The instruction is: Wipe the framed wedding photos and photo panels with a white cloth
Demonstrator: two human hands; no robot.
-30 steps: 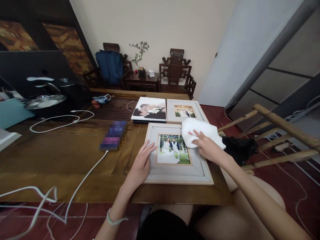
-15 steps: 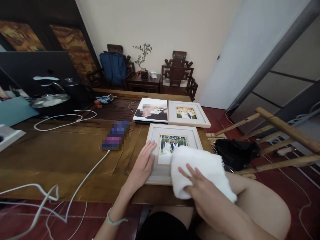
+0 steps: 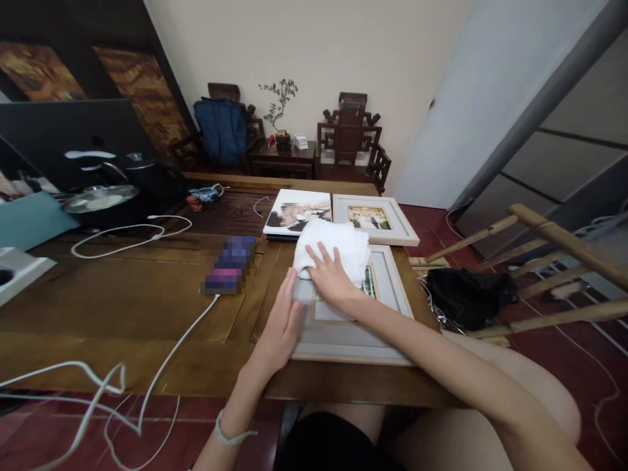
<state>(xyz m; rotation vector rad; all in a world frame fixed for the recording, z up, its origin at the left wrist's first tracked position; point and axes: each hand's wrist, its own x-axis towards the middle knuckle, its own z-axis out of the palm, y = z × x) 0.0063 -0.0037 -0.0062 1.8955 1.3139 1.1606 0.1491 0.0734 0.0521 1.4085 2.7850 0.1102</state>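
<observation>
A folded white towel [image 3: 338, 245] lies across the far left part of a pale picture frame [image 3: 350, 343]. My right hand [image 3: 330, 271] presses on it from above with spread fingers, its thumb side tucked at the towel's near edge. Along the frame's left side rests my left hand [image 3: 280, 324], fingers stretched out and touching the border. Towel and right forearm hide most of the photo inside. Just beyond the towel are a photo book [image 3: 289, 212] with a blurred cover and a second pale frame [image 3: 405, 226] holding a photo.
To the left on the wooden table [image 3: 147, 314] lies a phone [image 3: 228, 265] with a white cable [image 3: 171, 360]. A lidded pot [image 3: 103, 199] and a dark monitor [image 3: 73, 131] stand farther left. Right of the table are a bamboo rack [image 3: 564, 252] and a black bag [image 3: 466, 297].
My right hand has carried the towel from the frame's near right corner to its far left part. The left hand stays at the left edge.
</observation>
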